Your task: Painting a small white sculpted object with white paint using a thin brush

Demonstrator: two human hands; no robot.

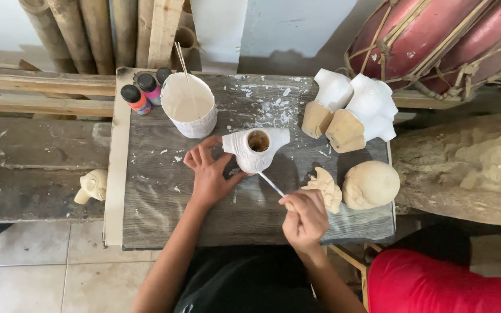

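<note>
From the head view, my left hand [209, 174] rested on the grey plank table [163, 197] with its fingers spread, thumb and fingertips just touching the side of the small white carved figure [255, 149] to steady it. The figure stood near the middle of the table, its hollow brown opening facing up. My right hand [304, 217] was closed in a pinch on a thin paintbrush [271, 184], whose tip met the figure's lower edge.

To do this well, I judged that I should keep the left fingers on parts not freshly coated, lay short, light strokes along the carving, and turn the figure a little at a time so no bare wood was missed in the grooves.

The tabletop was rough, weathered and flecked with white drips. A white paint cup [188, 104] with a stick in it stood at the far left, three small paint bottles [145, 91] beside it. Two white-coated carvings [355, 107] lay at the far right, an unpainted skull carving [371, 184] and a smaller piece [326, 188] nearer. Bamboo poles [76, 32] leaned behind; red drums [436, 40] sat at upper right; the floor was pale tile.
</note>
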